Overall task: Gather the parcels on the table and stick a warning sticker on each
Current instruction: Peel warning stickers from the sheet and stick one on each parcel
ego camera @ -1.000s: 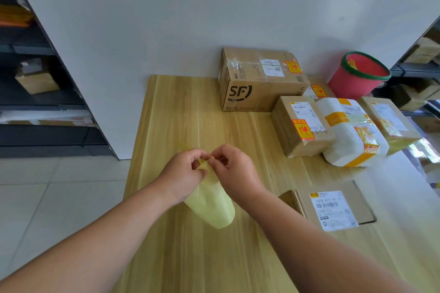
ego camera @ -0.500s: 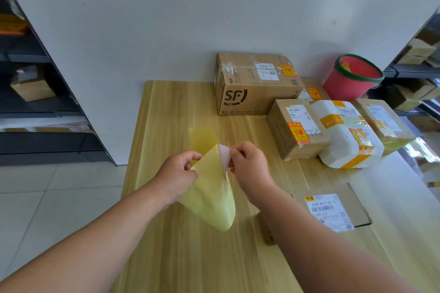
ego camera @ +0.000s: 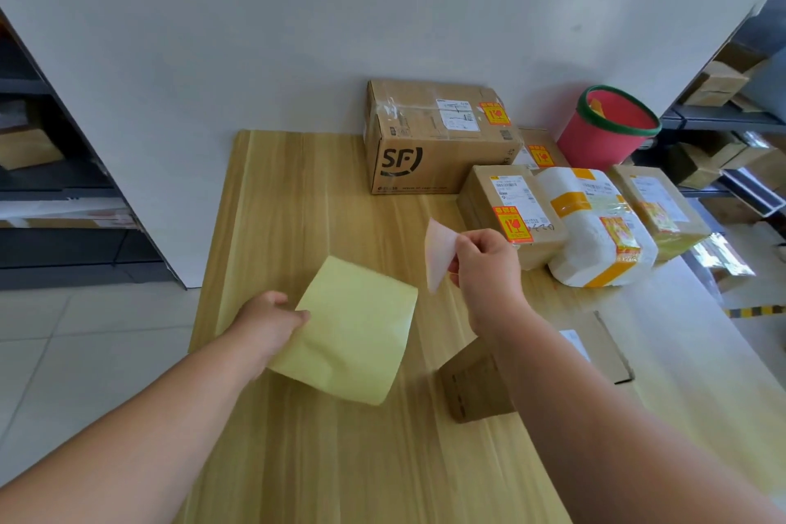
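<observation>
My left hand (ego camera: 272,321) pinches the left edge of a yellow backing sheet (ego camera: 355,332) above the wooden table (ego camera: 306,191). My right hand (ego camera: 485,264) holds up a peeled sticker (ego camera: 439,253), its pale back facing me. A flat brown parcel (ego camera: 604,347) with a white label lies under my right forearm, partly hidden. At the back right stand an SF box (ego camera: 438,140), a small brown box (ego camera: 512,215), a white wrapped parcel (ego camera: 595,225) and another brown box (ego camera: 659,208), each carrying a red-and-yellow warning sticker.
A pink bucket (ego camera: 608,128) with a green rim stands at the back right corner. A white wall panel (ego camera: 297,26) runs behind the table. Dark shelves (ego camera: 42,166) with boxes stand at left, and more shelves (ego camera: 723,106) at right.
The sticker has come off the backing sheet. My right hand moved right and up with it; my left hand lowered the sheet, which now hangs flat.
</observation>
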A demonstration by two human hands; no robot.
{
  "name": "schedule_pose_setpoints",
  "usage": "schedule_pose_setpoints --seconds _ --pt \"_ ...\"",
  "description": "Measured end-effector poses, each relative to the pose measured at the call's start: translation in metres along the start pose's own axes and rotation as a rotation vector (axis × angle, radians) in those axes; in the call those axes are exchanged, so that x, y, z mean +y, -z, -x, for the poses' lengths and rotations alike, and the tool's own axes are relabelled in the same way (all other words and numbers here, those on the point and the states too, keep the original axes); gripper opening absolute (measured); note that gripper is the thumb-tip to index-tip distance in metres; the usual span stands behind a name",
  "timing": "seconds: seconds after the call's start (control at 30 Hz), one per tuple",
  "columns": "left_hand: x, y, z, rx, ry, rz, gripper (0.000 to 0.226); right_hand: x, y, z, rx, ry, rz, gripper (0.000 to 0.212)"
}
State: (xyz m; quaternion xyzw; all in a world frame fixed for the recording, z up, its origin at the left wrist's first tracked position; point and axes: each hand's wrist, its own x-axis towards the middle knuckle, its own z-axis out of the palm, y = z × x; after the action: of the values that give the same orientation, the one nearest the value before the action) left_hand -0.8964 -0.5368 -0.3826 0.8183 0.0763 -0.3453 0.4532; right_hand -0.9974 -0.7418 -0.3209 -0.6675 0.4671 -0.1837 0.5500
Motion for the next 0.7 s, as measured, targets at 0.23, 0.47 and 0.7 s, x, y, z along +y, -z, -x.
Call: schedule_pose_setpoints --seconds 0.23,0.47,0.7 --pt "0.041 -0.041 0.057 0.277 -0.849 -0.468 0.018 -0.002 0.011 0.021 -0.048 0.085 0.036 0.016" --pt "0.070 -0.096 0.103 0.310 -1.075 -0.489 0.019 -0.005 0.050 0.033 -0.136 0.080 -0.122 0.013" --pt "0.083 -0.143 0.144 0.329 -1.080 -0.474 0.016 -0.007 0.117 0.034 -0.283 -0.006 -0.303 0.009"
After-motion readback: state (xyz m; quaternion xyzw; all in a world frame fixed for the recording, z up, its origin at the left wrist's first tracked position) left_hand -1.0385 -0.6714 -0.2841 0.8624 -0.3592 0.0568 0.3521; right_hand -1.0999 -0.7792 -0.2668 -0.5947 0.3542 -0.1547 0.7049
